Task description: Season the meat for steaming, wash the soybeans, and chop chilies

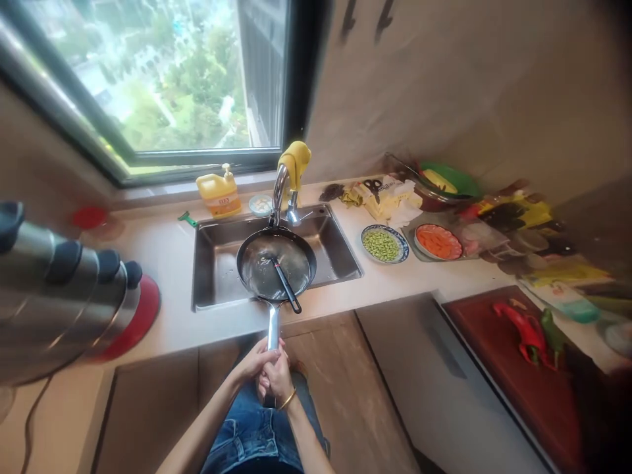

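Observation:
Both hands grip the long metal handle of a dark frying pan (251, 280), which is held level over the sink (340, 253). My left hand (261, 359) is closed round the handle from the left. My right hand (277, 378), with a gold bangle at its wrist, is closed round it slightly nearer my body. Cloudy liquid lies in the pan. A black-handled utensil (286, 286) leans in it, its handle over the near rim and its working end under the liquid. Behind the pan rises the faucet (279, 191), a yellow cloth (296, 161) draped on it.
A yellow pump bottle (218, 195) and green peeler (187, 218) stand behind the sink. To the right are a bowl of green beans (381, 245), a bowl of orange slices (439, 241) and a cutting board (498, 349) with peppers. Stacked steel pots (59, 289) are at left.

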